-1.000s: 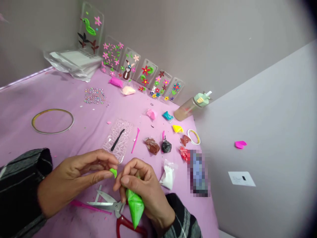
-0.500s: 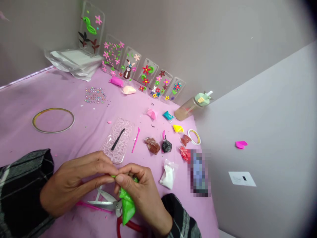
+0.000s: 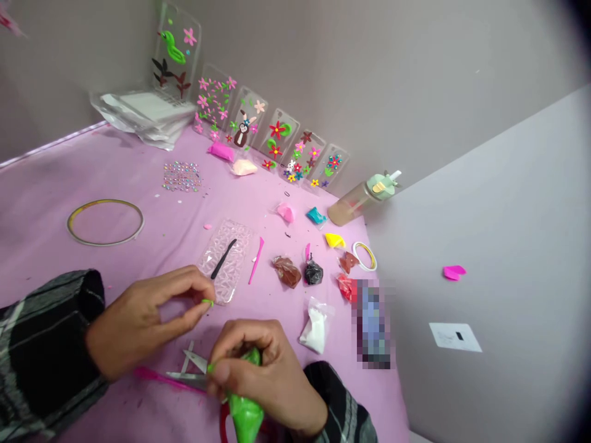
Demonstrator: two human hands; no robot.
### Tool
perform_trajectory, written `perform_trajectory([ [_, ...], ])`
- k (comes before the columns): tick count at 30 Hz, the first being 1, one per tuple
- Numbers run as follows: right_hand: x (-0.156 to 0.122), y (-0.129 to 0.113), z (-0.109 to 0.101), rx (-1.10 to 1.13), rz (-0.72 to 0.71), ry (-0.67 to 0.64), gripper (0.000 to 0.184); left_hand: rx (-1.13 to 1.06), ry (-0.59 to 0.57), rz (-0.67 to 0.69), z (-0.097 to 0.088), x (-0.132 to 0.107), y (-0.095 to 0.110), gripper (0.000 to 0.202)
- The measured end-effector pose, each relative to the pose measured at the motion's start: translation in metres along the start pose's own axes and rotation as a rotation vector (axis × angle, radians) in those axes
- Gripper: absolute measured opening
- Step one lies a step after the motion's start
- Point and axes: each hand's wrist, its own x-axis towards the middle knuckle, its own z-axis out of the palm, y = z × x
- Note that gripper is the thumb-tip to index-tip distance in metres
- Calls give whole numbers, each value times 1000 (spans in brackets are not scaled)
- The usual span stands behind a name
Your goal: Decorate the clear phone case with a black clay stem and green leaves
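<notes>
My left hand (image 3: 148,320) pinches a tiny piece of green clay (image 3: 207,301) between thumb and forefinger, just short of the clear phone case (image 3: 225,261) that has a black tool (image 3: 223,258) lying on it. My right hand (image 3: 258,375) is closed round a plastic bag of green clay (image 3: 245,413), which hangs down below the fist. The two hands are a little apart. Scissors with red handles (image 3: 196,368) lie on the pink table (image 3: 138,184) under both hands, partly hidden.
Small bags of clay lie to the right: brown (image 3: 286,271), black (image 3: 313,272), white (image 3: 314,325), red (image 3: 343,285), yellow (image 3: 333,240). Decorated phone cases (image 3: 277,138) lean on the back wall. A tape ring (image 3: 105,222), a gem sheet (image 3: 181,176) and a bottle (image 3: 364,195) also sit on the table.
My hands have come apart: the left has drawn up and left with a small bit of green clay, and the right has dropped lower with the bag.
</notes>
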Motion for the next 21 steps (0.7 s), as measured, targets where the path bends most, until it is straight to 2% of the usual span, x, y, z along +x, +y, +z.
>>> perform_trajectory([
  [2, -1, 1, -2, 61, 25, -96, 53, -105, -6, -118, -4, 3, 1, 19],
  [6, 3, 8, -7, 73, -17, 6, 63, -215, -118, -208, -11, 6, -7, 25],
  [10, 6, 12, -10, 42, -27, 82, 60, -258, -209, -223, -14, 8, -15, 30],
  [14, 6, 11, -10, 23, -25, 106, 58, -278, -288, -160, -17, 9, -16, 32],
  [21, 7, 10, -10, 14, 8, 139, 62, -287, -278, -199, -18, 7, -17, 31],
])
